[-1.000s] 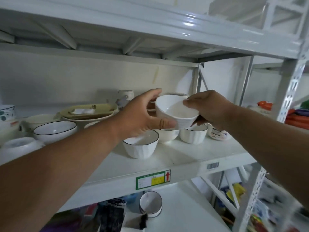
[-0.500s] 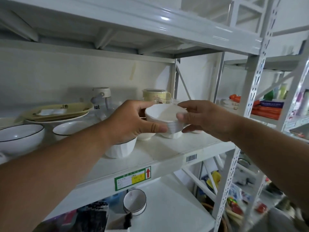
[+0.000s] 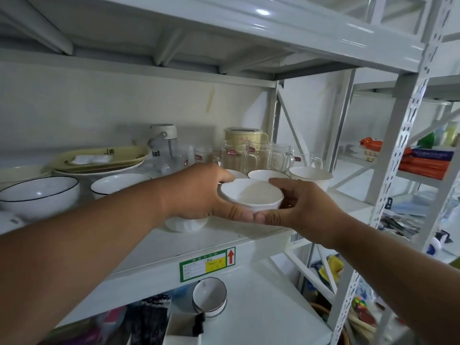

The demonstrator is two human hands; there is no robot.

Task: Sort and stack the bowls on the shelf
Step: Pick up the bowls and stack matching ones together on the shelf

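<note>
1. Small white bowl [image 3: 251,197] is being held upright above the shelf [image 3: 224,241], near its front edge.
2. Left hand [image 3: 199,192] is gripping the bowl's left side, thumb curling under its base.
3. Right hand [image 3: 306,207] is grasping the bowl's right side, thumb meeting the left thumb beneath.
4. Ribbed white bowl [image 3: 186,224] is sitting on the shelf under the left hand.
5. Black-rimmed bowls [image 3: 39,195] are standing to the left; glass mugs [image 3: 239,155] are lining the back.
</note>
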